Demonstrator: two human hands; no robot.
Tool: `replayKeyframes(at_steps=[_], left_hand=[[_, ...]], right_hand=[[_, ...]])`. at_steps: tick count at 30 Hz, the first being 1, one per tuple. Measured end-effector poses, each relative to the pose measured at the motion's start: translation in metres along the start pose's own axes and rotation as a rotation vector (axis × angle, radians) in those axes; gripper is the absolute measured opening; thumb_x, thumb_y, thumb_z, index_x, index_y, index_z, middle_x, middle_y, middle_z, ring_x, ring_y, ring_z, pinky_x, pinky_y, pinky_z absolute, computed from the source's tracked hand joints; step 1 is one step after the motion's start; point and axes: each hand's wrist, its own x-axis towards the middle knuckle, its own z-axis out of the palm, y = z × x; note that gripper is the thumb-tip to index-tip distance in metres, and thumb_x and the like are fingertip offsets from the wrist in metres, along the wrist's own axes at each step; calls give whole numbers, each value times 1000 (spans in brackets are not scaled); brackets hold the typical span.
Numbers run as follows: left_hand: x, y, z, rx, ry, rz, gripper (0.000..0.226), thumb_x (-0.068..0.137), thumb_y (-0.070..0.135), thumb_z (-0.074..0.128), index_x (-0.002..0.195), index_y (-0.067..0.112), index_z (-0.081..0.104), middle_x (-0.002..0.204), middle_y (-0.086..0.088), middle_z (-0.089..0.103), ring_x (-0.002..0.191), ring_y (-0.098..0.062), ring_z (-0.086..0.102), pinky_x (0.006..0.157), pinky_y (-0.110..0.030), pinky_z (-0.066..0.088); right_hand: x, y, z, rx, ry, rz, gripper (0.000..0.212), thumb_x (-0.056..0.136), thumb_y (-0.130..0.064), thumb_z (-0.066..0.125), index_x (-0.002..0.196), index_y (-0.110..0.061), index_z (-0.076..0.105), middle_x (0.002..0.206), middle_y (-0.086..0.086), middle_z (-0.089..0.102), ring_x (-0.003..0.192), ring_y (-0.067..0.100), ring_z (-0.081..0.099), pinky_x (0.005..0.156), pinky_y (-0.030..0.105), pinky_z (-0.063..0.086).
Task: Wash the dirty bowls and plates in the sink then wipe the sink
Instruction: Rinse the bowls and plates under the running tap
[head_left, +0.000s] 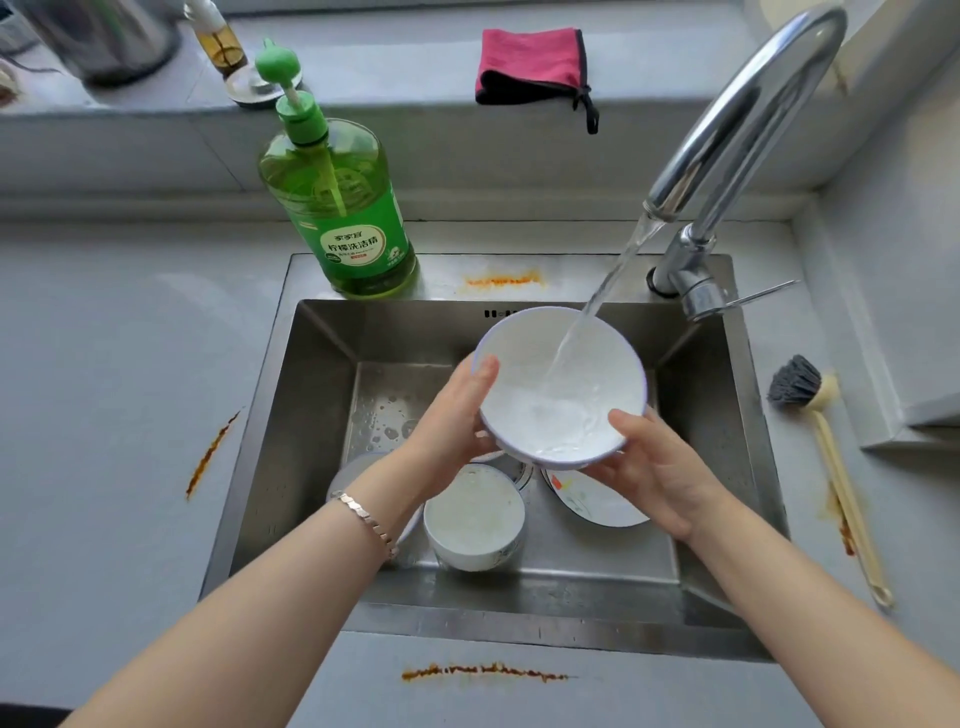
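White bowl (561, 384) sits at the centre of the frame, held tilted above the sink (291, 415). A stream of water (597, 306) falls into it from the chrome tap (727, 130) at upper right and pools in its lower side. The left hand (452, 421) grips the bowl's left rim, thumb over the edge and fingers tucked beneath. The right hand (654, 467) grips the lower right rim the same way. A metal bracelet (363, 514) circles the left wrist.

Below the held bowl, on the sink floor, a second bowl (472, 512) stands upright with a cloudy film inside. Just right of it a patterned plate (592, 501) lies partly hidden by the right hand. Another pale dish (353, 467) shows beside the left forearm.

A green soap bottle (337, 208) stands on the sink's back ledge, left of centre. A pink cloth (530, 65) lies on the sill at top centre, and a long-handled brush (800, 387) lies on the counter at right. Orange-brown stains (483, 673) streak the counter along the bottom.
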Motion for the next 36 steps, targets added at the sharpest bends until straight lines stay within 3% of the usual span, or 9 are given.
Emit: replayKeyframes(at_steps=[4, 9, 12, 14, 18, 22, 27, 31, 36], left_hand=[[2, -3, -14, 374, 110, -44, 38, 99, 45, 28, 124, 27, 49, 117, -3, 58, 99, -19, 61, 85, -35, 50], [-6, -18, -50, 566, 156, -366, 39, 98, 34, 41, 129, 10, 45, 106, -12, 59, 92, -22, 60, 84, -37, 50], [-12, -29, -67, 628, 165, -397, 40, 98, 31, 42, 133, 11, 43, 104, -11, 58, 95, -23, 59, 86, -38, 48], [-15, -35, -76, 644, 181, -388, 38, 97, 29, 42, 130, 10, 45, 97, -8, 58, 92, -22, 58, 86, -38, 47], [-21, -46, -83, 672, 196, -387, 26, 97, 26, 40, 118, 13, 48, 93, -8, 56, 88, -23, 57, 80, -34, 47], [-24, -59, -75, 772, 131, -363, 14, 96, 19, 38, 89, 15, 48, 87, -12, 50, 74, -21, 45, 55, -25, 34], [-20, -79, -67, 858, 109, -328, 19, 90, 13, 43, 72, 11, 49, 70, -8, 47, 67, -21, 42, 58, -27, 30], [-14, -88, -58, 921, 107, -306, 22, 88, 12, 45, 66, 13, 48, 66, -5, 50, 65, -20, 43, 62, -28, 33], [2, -91, -47, 979, 94, -280, 23, 92, 21, 44, 110, 15, 59, 95, -5, 62, 90, -23, 59, 79, -31, 45]], right_hand=[[-3, 3, -6, -111, 152, -65, 44, 63, -19, 58, 106, -28, 57, 102, 0, 64, 81, 20, 64, 57, 25, 56], [1, 7, 7, -187, 131, -64, 66, 56, -23, 69, 120, -25, 53, 90, -6, 69, 77, 18, 65, 60, 28, 58], [2, 3, 12, -274, 226, -147, 53, 76, -6, 68, 121, -28, 51, 94, 1, 65, 78, 15, 63, 53, 22, 54], [4, 5, 15, -465, 298, -180, 53, 83, -2, 62, 128, -27, 50, 100, 7, 60, 84, 16, 60, 59, 25, 56], [5, 18, 28, -1039, 350, -207, 72, 71, -28, 68, 135, -43, 40, 114, 1, 53, 102, 16, 53, 87, 37, 50], [-2, 28, 47, -1403, 274, -156, 73, 73, -41, 63, 137, -50, 30, 104, 1, 46, 101, 21, 51, 80, 31, 43], [-18, 34, 25, -1710, 308, -87, 73, 78, -46, 59, 141, -46, 23, 109, 3, 43, 102, 23, 49, 78, 31, 41], [-21, 29, -24, -1517, 523, 34, 67, 77, -36, 62, 137, -32, 33, 116, 12, 49, 104, 32, 52, 83, 37, 45], [9, 31, -85, -793, 694, 136, 41, 93, -23, 52, 130, -12, 36, 129, 14, 46, 100, 24, 49, 75, 38, 53]])
